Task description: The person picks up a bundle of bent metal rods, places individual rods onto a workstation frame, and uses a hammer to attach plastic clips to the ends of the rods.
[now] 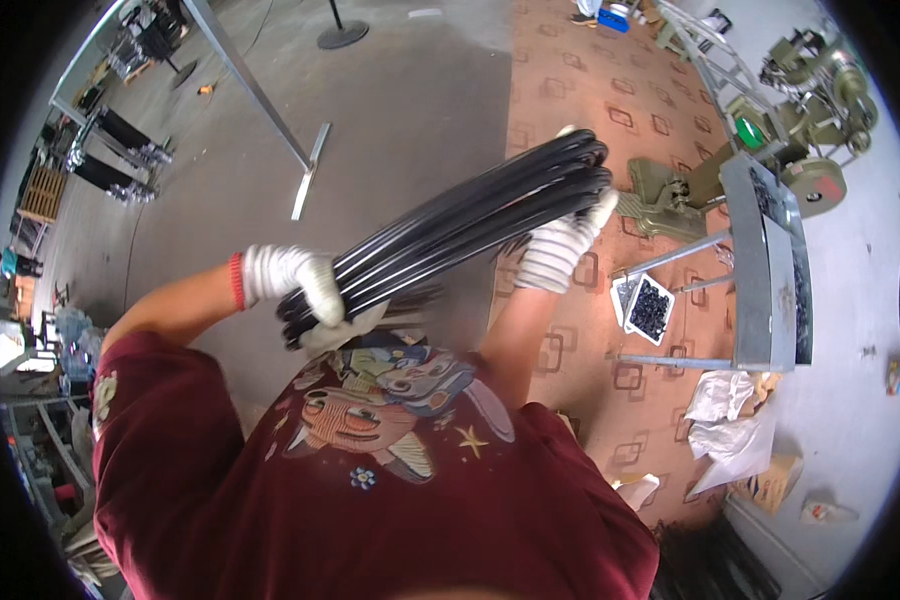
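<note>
A thick bundle of glossy black rods [450,220] lies across both my arms' reach, slanting up from lower left to upper right. At its right end the rods look rounded, as if bent over. My left hand [310,285], in a white knit glove with a red cuff, is closed around the lower left end. My right hand [562,238], in a white striped glove, grips the upper right end from below; the rods hide part of its fingers. Beneath the bundle, more dark strands show near my shirt, too blurred to make out.
On the right stand a grey metal work table [765,280] and a green machine [660,198]. A white tray of small black parts [650,307] sits on the patterned floor. Crumpled white sheets [730,425] lie nearby. A grey metal frame [250,90] rises at upper left.
</note>
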Tool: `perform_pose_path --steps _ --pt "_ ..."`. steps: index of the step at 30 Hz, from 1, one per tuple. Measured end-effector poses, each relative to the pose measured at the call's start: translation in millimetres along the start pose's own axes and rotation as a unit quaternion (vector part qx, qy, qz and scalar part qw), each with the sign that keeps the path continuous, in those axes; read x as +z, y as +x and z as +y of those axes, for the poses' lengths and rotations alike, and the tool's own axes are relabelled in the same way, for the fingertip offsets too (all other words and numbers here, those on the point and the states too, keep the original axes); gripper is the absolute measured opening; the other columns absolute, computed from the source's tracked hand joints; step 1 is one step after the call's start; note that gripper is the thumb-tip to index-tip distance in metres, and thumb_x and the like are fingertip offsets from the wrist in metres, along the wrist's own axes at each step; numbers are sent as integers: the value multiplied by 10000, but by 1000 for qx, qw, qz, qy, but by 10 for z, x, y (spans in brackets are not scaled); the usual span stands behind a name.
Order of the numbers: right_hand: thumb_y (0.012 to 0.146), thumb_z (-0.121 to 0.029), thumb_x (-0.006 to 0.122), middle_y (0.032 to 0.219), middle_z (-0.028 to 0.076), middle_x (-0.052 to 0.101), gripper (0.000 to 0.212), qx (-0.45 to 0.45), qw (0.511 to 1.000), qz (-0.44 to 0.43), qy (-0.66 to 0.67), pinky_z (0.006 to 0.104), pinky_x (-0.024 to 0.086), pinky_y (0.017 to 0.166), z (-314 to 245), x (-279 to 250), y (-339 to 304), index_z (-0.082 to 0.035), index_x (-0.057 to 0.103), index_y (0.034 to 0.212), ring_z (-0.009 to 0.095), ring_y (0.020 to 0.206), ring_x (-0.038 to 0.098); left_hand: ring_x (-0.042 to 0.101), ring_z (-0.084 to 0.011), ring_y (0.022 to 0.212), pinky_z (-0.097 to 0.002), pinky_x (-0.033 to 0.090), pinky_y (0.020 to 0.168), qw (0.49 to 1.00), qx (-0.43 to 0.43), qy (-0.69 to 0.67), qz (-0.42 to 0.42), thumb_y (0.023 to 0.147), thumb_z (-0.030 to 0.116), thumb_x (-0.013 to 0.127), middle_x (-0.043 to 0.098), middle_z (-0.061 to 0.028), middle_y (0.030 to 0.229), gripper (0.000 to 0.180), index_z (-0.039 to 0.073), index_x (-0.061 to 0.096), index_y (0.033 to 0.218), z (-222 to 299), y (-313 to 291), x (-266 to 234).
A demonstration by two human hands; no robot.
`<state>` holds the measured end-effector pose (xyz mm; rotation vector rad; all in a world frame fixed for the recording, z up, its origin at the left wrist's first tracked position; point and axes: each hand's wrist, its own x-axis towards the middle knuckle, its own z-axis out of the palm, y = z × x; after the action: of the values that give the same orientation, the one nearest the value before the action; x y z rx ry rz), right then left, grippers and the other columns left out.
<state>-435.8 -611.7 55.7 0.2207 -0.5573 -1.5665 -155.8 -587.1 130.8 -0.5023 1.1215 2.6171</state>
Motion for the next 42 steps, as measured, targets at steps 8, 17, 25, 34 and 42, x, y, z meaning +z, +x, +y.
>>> perform_pose_path --steps 8,17,25,34,42 --pt "732 -497 667 1034 145 599 698 -76 976 35 -200 408 437 903 -357 -370 1192 55 521 1134 281 961 542 576 -169 550 -322 507 534 1000 4 8 -13 698 156 742 574 -83 645 386 -7 513 962 180 721 -1702" --pt "793 -518 601 859 72 529 690 -71 897 35 -435 336 432 729 -854 -923 2625 17 458 1205 198 768 501 589 -161 593 -288 498 559 989 75 -4 -126 663 127 778 594 -80 707 411 -2 552 981 981 1365 -3516" --pt "762 -610 565 782 99 580 642 -181 912 98 -354 378 448 621 -1254 -1608 3380 -56 573 1089 225 659 519 576 -132 599 -271 479 549 987 -106 55 -111 631 27 725 593 -35 722 323 25 572 915 1961 1485 -4799" --pt "778 -512 577 843 124 632 559 -133 940 198 -243 426 476 753 -1125 -2555 3722 -14 582 1031 285 785 593 553 -139 972 -269 470 799 996 -87 -10 8 852 193 585 581 -102 1126 541 47 403 1340 2117 1666 -5891" --pt "799 -230 646 949 149 627 379 46 905 357 -224 483 465 911 -543 -2579 3336 46 550 1040 323 904 621 650 -321 851 -412 532 800 915 -231 -292 156 870 421 562 646 -229 962 504 -50 596 1046 2651 2493 -5534"
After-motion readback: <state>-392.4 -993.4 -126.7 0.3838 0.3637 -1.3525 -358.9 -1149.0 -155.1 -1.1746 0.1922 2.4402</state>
